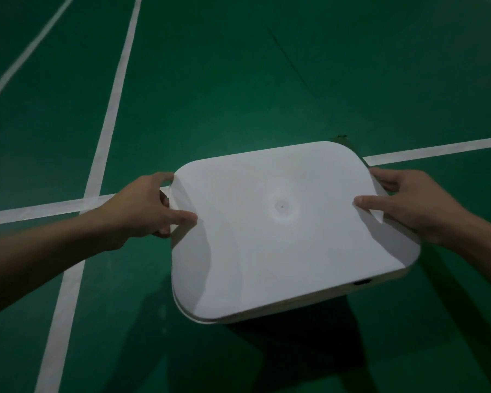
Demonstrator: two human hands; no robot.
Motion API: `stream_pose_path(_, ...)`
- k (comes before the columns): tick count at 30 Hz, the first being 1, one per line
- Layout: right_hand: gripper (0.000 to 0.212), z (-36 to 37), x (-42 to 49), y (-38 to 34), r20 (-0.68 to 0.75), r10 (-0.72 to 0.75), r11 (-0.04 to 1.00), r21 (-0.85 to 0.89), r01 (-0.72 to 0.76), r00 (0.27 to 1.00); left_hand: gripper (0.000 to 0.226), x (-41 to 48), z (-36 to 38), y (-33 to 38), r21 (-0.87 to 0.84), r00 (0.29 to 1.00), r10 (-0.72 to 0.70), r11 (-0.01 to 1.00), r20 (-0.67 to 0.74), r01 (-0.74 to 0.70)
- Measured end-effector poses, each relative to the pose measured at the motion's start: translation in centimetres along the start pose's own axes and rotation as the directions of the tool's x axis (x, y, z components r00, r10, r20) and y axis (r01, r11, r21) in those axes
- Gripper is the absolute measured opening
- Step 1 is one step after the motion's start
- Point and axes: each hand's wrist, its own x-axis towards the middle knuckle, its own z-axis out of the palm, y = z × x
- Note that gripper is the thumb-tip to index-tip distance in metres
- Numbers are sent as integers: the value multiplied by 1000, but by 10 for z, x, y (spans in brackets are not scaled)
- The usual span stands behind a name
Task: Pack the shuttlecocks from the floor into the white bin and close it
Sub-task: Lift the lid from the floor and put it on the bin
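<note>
Over the white bin (309, 307) on the green court floor (238, 80), we hold its lid (281, 236), seemingly light, stiff plastic, with left hand (136, 208) and right hand (408, 205) each pinching a side edge, thumb on top, fingers curled beneath.

No text, label, brand or number legible anywhere: none on the smooth white rounded-rectangular plastic lid (281, 222), none on the green court floor (238, 80) or its painted white lines (108, 131).
</note>
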Motion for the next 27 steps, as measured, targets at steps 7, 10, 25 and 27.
stream_pose_path(7, 56, 2, 0, 4, 15, 63, 997, 40, -64, 998, 55, -4, 6, -3, -20, 1000, 14, 1000, -5, -15)
stream_pose_path(10, 51, 3, -3, 3, 12, 47, 998, 36, -48, 999, 50, -7, 9, -7, -64, 1000, 11, 998, 17, -10)
stream_pose_path(25, 38, -1, -6, -5, 37, 68, 994, 82, -71, 997, 62, -9, -3, -3, -340, 986, -98, 930, 131, 138)
stream_pose_path(27, 41, 1, -6, -3, 33, 38, 998, 46, -40, 999, 65, -15, 2, -4, -310, 985, -90, 942, 148, 132)
